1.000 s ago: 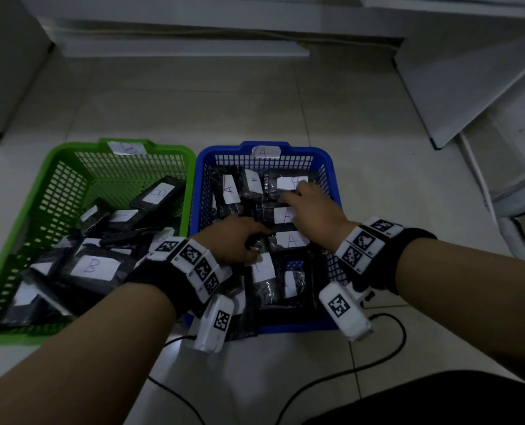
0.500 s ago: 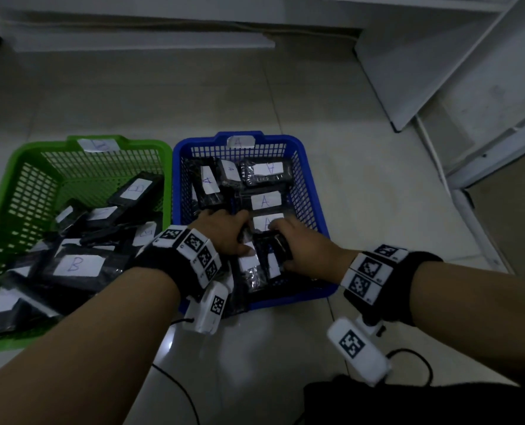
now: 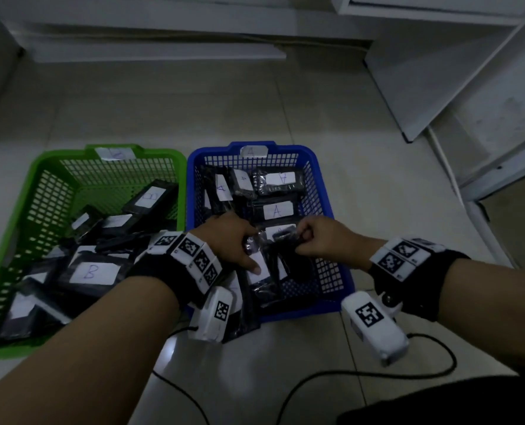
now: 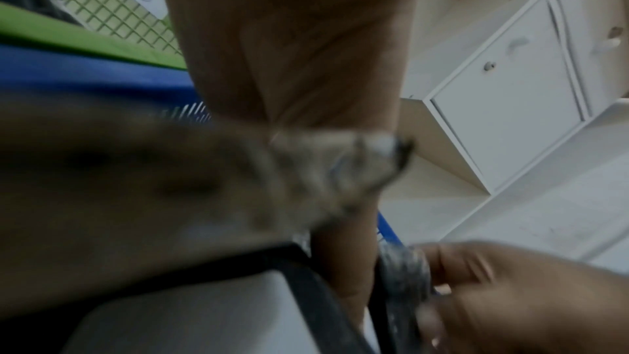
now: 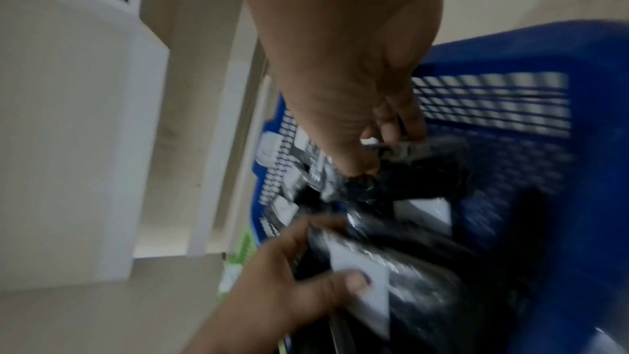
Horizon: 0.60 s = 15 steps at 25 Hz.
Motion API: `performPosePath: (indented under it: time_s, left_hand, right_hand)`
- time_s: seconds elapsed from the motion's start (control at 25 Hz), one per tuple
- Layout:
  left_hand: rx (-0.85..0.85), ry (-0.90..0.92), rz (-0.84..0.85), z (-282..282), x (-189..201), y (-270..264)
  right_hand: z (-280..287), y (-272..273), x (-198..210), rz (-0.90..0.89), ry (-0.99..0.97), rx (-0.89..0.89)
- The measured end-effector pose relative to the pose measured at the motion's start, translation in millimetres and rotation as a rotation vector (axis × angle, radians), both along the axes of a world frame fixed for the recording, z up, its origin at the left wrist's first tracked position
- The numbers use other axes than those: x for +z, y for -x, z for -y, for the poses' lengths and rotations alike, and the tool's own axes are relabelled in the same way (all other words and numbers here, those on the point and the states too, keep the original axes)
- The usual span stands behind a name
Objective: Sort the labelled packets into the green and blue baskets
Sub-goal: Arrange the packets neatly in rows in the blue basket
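Observation:
The green basket (image 3: 37, 170) on the left holds several black packets with white B labels (image 3: 94, 273). The blue basket (image 3: 327, 194) beside it holds several packets with A labels (image 3: 278, 210). Both hands are inside the near half of the blue basket. My left hand (image 3: 250, 251) grips a black packet by its white label (image 3: 259, 266), thumb on the label (image 5: 362, 275). My right hand (image 3: 301, 244) pinches the edge of another black packet (image 5: 418, 171) between thumb and fingers. The left wrist view is blurred and shows the held packet (image 4: 327, 171) only as a smear.
Both baskets stand side by side on a pale tiled floor. White cabinets (image 3: 457, 72) rise at the back right, and a low white ledge (image 3: 150, 50) runs along the back. A black cable (image 3: 377, 374) trails over the floor near me.
My right hand drew back from the far packets to the middle of the blue basket and took hold of a black packet. My left hand stayed on its packet there.

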State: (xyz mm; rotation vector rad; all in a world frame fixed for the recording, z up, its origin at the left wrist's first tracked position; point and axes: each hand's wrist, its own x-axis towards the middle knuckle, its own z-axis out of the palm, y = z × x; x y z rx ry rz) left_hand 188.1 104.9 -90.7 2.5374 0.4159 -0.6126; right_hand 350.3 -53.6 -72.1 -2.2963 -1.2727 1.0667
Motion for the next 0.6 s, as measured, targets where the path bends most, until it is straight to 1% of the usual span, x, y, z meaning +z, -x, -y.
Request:
performPosePath:
  time_s: [0.08, 0.12, 0.2, 0.36, 0.44, 0.52, 0.56, 0.6]
  left_hand:
    - [-0.028, 0.001, -0.029, 0.5, 1.3, -0.1]
    - [-0.009, 0.039, -0.015, 0.0, 1.1, 0.6]
    - [0.032, 0.148, 0.023, 0.0, 4.5, 3.1]
    - [0.073, 0.238, 0.113, 0.2, 17.5, 11.7]
    - [0.133, 0.309, 0.184, -1.0, 23.3, 17.5]
    - [0.199, 0.363, 0.253, -4.1, 29.0, 24.3]
    - [0.237, 0.387, 0.290, -6.5, 31.0, 27.7]
    - [0.283, 0.408, 0.328, -9.4, 33.0, 30.9]
  right_hand:
    - [-9.2, -7.8, 5.9, 0.023, -0.072, -0.033]
    - [-14.7, -9.8, 8.1, 0.063, -0.100, -0.022]
    - [-25.1, -11.3, 13.2, 0.151, -0.170, 0.032]
    - [-44.3, -11.2, 11.3, 0.359, -0.339, 0.195]
    - [-46.4, -14.0, 0.0, 0.463, -0.278, 0.344]
    - [-41.2, -18.1, -15.6, 0.483, -0.159, 0.506]
    - [-38.0, -20.2, -20.9, 0.461, -0.147, 0.525]
    - [-36.3, -21.4, -23.0, 0.419, -0.171, 0.479]
